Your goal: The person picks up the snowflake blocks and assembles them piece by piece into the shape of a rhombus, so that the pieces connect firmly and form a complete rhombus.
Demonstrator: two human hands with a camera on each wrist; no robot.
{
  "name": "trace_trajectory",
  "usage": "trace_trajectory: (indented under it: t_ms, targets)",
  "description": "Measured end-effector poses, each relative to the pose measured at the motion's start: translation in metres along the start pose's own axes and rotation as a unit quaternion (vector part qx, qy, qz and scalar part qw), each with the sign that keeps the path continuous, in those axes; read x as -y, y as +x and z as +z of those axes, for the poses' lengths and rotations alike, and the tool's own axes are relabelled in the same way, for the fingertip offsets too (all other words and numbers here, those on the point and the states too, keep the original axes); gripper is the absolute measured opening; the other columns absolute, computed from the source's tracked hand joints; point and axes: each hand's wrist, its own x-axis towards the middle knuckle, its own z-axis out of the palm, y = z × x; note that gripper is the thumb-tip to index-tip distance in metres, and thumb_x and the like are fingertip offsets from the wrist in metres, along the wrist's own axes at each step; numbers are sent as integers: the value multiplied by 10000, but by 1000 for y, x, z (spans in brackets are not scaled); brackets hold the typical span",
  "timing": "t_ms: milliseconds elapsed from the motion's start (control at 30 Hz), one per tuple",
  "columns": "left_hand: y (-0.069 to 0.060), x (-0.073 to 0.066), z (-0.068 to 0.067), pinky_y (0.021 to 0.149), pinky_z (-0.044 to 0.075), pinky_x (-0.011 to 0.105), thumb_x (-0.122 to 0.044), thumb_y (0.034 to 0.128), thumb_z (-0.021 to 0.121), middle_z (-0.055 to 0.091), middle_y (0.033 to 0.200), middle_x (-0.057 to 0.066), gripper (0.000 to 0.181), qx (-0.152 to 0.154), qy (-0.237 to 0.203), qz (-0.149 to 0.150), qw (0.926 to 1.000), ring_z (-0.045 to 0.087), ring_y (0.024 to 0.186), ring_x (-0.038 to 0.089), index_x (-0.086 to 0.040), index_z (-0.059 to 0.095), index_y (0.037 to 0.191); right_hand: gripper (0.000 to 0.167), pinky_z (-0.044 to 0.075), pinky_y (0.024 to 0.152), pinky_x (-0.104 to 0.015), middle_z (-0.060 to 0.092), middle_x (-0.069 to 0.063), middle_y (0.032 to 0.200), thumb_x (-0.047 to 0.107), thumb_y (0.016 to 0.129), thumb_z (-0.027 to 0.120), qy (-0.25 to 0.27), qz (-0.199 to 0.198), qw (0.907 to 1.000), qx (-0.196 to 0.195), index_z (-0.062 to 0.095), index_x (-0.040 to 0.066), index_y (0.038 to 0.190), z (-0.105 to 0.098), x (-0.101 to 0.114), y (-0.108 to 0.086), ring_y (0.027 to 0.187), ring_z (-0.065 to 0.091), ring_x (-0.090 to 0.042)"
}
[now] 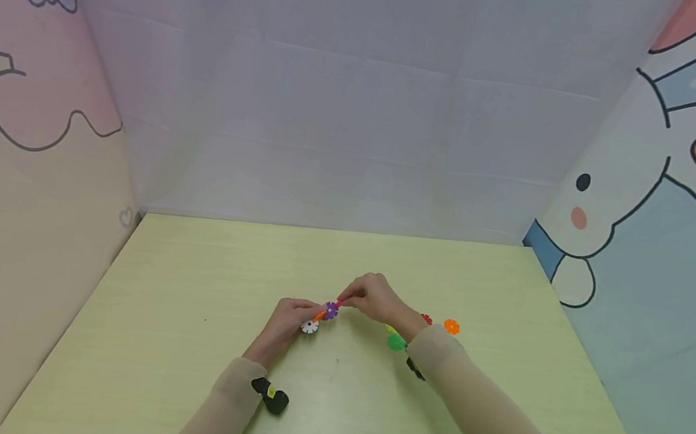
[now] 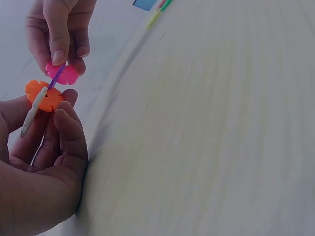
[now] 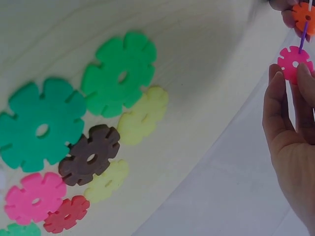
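Observation:
A short chain of notched plastic interlocking discs is held above the table between both hands. My left hand (image 1: 289, 322) pinches the orange disc (image 2: 50, 102); a white disc (image 1: 309, 327) is slotted into it on the near side. From its other side extends a purple disc (image 1: 331, 310), seen edge-on in both wrist views. With thumb and fingers, my right hand (image 1: 378, 300) grips a pink disc (image 3: 289, 58), which meets the purple disc's far edge. Whether that joint is fully pushed in I cannot tell.
Loose discs lie right of the chain, partly behind the right forearm: green (image 1: 396, 342), orange (image 1: 452, 327), and, in the right wrist view, dark brown (image 3: 98, 147), pink (image 3: 51, 189), red (image 3: 59, 223) and yellow (image 3: 138, 128). Cloth walls (image 1: 362, 103) border the pale table (image 1: 176, 341).

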Motion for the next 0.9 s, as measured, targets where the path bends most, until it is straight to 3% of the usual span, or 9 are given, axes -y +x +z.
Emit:
trace_trajectory:
  t_ms: [67,300,567,900]
  targets:
    - [-4,-5,1,730,467,283,-81,911,641,694,909,168,219,-11,32,0,10000,589,840,191,120,691,983,79,507,670,-216,705,32,877,75,855,714,-3,2,10000,21,771,99,904,0,1,0,783,634,-68]
    - [-4,-3,0,721,463,279,-82,911,643,696,900,161,216,-47,48,-25,10000,584,839,204,118,693,974,69,511,628,-239,708,2,869,83,858,713,134,-1,9999,32,771,92,895,0,1,1,760,646,-124]
    - [15,23,-7,680,448,269,-138,887,690,696,897,152,243,-137,-125,-22,9998,569,793,170,91,711,962,69,511,612,-241,708,6,863,89,845,726,158,26,9998,91,773,98,894,3,1,3,706,623,-80]
    - [17,27,-6,698,448,291,-188,870,712,701,889,137,228,-299,-55,21,9995,566,812,205,33,742,917,69,503,609,-242,706,37,861,101,844,729,-23,-46,9997,243,773,121,893,3,3,6,696,602,-69]
